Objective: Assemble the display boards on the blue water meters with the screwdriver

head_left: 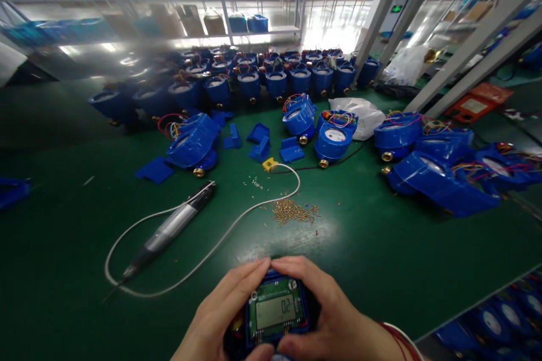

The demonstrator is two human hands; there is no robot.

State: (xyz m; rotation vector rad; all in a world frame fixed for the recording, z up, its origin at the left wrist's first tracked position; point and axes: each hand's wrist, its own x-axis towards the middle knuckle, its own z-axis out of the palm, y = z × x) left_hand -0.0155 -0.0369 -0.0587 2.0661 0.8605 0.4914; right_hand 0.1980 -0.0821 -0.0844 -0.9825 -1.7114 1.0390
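Observation:
Both my hands are wrapped round a blue water meter (279,273) at the bottom middle of the head view. Its green circuit board and small display (275,312) face up, and the display reads about 0.2. My left hand (226,304) grips the left side, my right hand (328,304) the right side, with fingertips meeting at the far edge. The thumbs press near the front edge, and the lower part of the meter is hidden by my hands and the frame edge. Beyond it lies a pile of small brass screws (292,211) on the green table (359,248).
An electric screwdriver (169,231) with a pale cable lies at left. Blue covers (154,170), a yellow connector piece (270,164) and several blue meters (332,141) lie further back. Rows of meters (276,82) line the far edge. More meters (444,180) stand at right, near a metal post (383,8).

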